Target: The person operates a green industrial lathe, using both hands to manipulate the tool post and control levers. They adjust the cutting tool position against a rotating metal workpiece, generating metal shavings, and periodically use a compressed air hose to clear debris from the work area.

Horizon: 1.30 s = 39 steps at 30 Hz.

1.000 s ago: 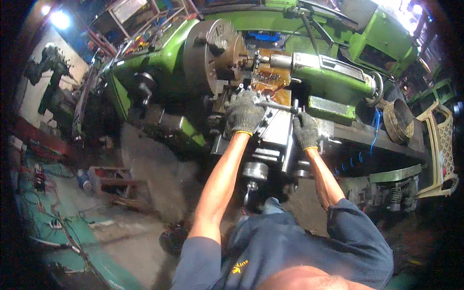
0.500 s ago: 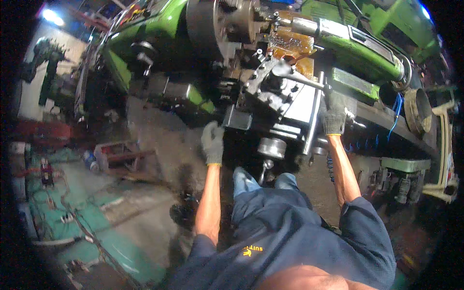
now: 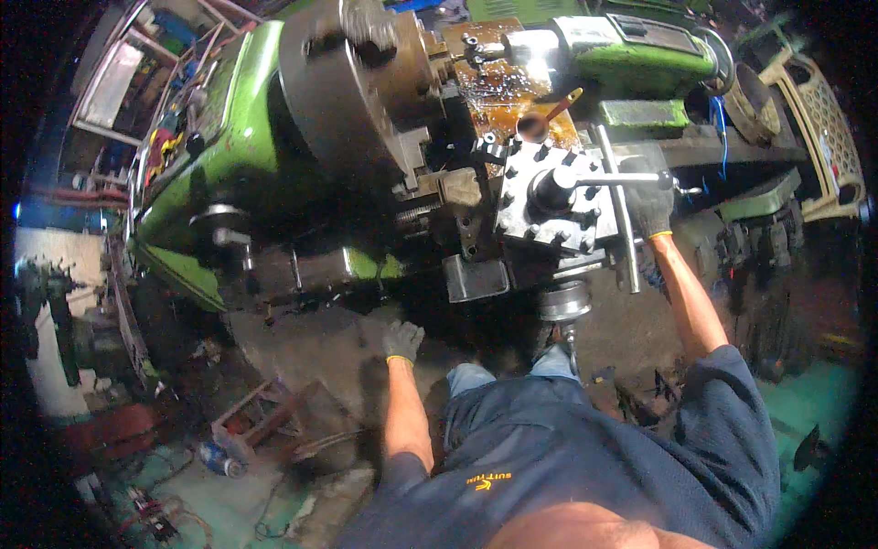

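Left hand [image 3: 403, 341] hangs low, released, well left of tool post [image 3: 549, 222]. Right arm [image 3: 688, 295] stretched forward, right hand [image 3: 651, 212] by lever [image 3: 631, 179] atop tool post; can't tell whether gripping.

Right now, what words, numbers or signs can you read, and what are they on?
Dark blue shirt: yellow lettering with a small yellow logo; I don't copy words out.
Square tool post: none I can make out.
Blue-and-white cylinder: any print is too blurred to read.
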### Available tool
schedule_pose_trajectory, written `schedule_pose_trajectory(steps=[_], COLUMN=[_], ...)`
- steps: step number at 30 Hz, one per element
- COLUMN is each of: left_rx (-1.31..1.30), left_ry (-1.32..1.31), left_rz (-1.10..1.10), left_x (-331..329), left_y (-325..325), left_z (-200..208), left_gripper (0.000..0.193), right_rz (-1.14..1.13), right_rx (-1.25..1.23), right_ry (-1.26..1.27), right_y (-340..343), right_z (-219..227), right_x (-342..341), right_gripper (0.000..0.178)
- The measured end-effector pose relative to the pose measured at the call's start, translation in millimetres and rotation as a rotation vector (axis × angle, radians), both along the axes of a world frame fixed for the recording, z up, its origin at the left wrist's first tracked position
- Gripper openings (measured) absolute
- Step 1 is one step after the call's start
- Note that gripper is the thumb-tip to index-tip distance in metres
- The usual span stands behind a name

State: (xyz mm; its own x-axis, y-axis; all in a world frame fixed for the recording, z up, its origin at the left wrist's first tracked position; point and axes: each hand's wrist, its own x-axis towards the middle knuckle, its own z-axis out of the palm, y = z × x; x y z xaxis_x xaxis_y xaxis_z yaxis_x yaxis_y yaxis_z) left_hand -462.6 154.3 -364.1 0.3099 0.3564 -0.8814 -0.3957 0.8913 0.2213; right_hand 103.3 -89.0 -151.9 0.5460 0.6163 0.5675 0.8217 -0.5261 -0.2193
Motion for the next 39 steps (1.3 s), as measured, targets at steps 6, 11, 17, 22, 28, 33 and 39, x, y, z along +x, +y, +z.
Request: schedule_pose_trajectory(steps=[6, 11, 17, 22, 28, 33, 39], left_rx=[0.122, 0.233, 0.297, 0.265, 0.276, 0.318, 0.240], left_ry=[-0.048, 0.182, 0.159, 0.390, 0.438, 0.403, 0.338], left_rz=[-0.123, -0.252, -0.362, -0.373, -0.361, -0.388, -0.412], left_x=[39, 59, 57, 73, 76, 71, 67], left_y=[113, 130, 143, 147, 145, 143, 150], left_z=[34, 34, 21, 35, 30, 27, 22], left_gripper=[0.028, 0.022, 0.024, 0.023, 0.025, 0.027, 0.024], right_rz=[-0.002, 0.016, 0.014, -0.026, 0.011, -0.004, 0.033], right_rx=[-0.008, 0.072, 0.054, -0.032, 0.100, -0.010, 0.126], right_ry=[0.115, 0.320, 0.094, 0.164, 0.185, 0.175, 0.139], right_y=[-1, -3, 8, 14, 6, 14, 19], right_z=[-14, -21, -1, 12, 5, 28, 40], right_x=[-1, 1, -2, -3, -3, -11, -23], right_gripper=[0.031, 0.037, 0.026, 0.020, 0.025, 0.026, 0.024])
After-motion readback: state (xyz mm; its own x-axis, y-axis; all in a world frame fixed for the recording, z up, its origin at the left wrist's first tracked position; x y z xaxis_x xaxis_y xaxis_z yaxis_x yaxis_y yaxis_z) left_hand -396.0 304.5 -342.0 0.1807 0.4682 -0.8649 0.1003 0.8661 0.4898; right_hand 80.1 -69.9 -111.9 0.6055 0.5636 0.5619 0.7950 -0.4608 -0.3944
